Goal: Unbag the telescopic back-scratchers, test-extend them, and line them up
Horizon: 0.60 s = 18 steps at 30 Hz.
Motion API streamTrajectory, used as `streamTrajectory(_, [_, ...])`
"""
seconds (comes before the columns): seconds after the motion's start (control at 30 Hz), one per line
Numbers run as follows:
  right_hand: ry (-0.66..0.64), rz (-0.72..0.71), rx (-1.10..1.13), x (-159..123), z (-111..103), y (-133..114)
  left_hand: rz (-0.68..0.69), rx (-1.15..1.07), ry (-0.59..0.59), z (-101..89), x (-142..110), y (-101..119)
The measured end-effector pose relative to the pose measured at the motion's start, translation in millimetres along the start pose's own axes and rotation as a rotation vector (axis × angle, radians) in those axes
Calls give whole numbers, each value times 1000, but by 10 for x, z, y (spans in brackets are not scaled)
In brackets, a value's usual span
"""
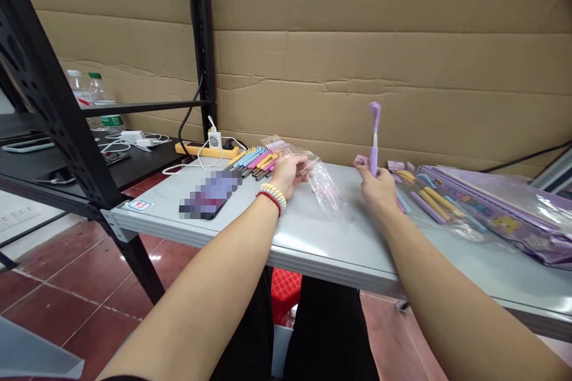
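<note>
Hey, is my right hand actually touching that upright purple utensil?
Touching. The head view shows the right hand gripping the purple utensil near the lower end of its handle, with its head sticking up above the fingers.

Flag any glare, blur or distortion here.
Head view, throughout: glare on the tabletop and the clear bag in the left hand; pixelation over the phone; wide-angle stretching of the forearms; dark upper-right corner; no obvious motion blur.

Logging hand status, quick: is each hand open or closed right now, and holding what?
Left hand: closed, pinching a clear plastic bag.
Right hand: closed, holding a purple-handled tool upright.
</note>
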State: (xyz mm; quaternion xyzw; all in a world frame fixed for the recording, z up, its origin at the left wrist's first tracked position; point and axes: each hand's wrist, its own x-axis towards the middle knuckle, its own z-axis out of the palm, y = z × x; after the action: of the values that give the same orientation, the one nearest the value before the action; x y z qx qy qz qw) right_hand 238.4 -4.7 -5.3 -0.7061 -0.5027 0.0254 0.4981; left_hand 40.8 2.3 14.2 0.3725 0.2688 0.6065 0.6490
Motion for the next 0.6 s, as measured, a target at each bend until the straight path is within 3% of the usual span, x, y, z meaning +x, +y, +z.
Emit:
streamTrajectory(0.23, [-81,87,-390,-42,0,43,-141,120,-61,-46,-29,-25])
streamTrajectory(0.4, [-45,93,-470,-55,13,59,-162,187,-141,-47,-39,-56])
streamTrajectory(0.6, [-144,151,-531,-44,-18,63,-228,276,-155,-54,-25,-68])
